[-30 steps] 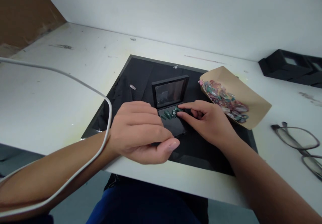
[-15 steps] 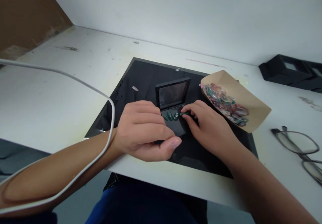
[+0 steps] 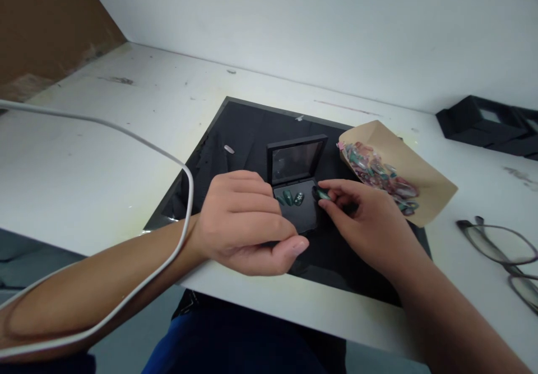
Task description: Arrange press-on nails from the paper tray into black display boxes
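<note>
Black box (image 3: 296, 194); green nails (image 3: 293, 198), one seemingly dotted.

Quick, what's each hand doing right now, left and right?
Left hand: curled, resting on the near edge of the small black case; whether it grips cannot be told.
Right hand: pinching a green press-on nail between thumb and forefinger.

On the tabletop (image 3: 105, 155): mat (image 3: 244, 133) centre, open case (image 3: 296, 189) upon it (lid rearward), paper tray (image 3: 420, 175) right, glasses (image 3: 500, 248) farther right.

Left hand (image 3: 247, 228) curled; right hand (image 3: 370, 222) fingers apparently pinched.
</note>
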Demonstrator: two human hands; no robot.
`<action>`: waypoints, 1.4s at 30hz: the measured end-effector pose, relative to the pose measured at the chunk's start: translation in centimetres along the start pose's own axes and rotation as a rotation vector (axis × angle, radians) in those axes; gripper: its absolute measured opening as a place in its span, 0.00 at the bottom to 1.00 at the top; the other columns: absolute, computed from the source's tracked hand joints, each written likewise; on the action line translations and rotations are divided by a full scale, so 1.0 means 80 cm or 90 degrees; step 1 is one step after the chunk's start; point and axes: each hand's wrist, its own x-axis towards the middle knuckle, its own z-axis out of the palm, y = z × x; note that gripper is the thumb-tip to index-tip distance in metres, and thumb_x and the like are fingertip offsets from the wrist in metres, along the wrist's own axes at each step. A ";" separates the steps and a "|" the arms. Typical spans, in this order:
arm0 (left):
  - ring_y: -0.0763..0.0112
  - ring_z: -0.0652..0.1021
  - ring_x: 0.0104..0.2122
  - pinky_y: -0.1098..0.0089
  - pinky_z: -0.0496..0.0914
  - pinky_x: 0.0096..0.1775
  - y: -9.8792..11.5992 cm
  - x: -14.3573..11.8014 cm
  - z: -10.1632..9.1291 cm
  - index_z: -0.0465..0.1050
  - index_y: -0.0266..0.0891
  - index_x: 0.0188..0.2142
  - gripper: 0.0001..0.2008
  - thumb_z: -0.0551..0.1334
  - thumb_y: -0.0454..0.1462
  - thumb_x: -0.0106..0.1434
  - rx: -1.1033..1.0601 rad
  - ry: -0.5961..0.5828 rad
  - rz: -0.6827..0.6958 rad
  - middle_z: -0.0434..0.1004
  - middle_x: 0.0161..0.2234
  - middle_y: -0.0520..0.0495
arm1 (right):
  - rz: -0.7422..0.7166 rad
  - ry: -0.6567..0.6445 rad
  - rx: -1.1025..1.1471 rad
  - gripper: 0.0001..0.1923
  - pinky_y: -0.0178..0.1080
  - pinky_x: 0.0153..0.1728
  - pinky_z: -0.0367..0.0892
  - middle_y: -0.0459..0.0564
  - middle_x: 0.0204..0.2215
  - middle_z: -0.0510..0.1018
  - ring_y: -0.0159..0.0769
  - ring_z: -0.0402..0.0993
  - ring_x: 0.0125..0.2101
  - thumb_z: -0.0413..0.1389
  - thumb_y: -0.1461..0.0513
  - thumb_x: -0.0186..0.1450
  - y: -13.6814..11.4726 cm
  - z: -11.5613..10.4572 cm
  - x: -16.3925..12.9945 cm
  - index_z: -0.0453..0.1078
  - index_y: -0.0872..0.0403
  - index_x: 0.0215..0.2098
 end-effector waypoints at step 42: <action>0.72 0.74 0.21 0.66 0.64 0.27 -0.003 -0.002 -0.005 0.75 0.38 0.28 0.29 0.46 0.48 0.78 -0.090 -0.174 -0.023 0.77 0.21 0.51 | 0.141 -0.184 0.085 0.20 0.35 0.18 0.43 0.40 0.14 0.60 0.26 0.50 0.17 0.58 0.46 0.63 -0.006 -0.008 0.011 0.72 0.53 0.24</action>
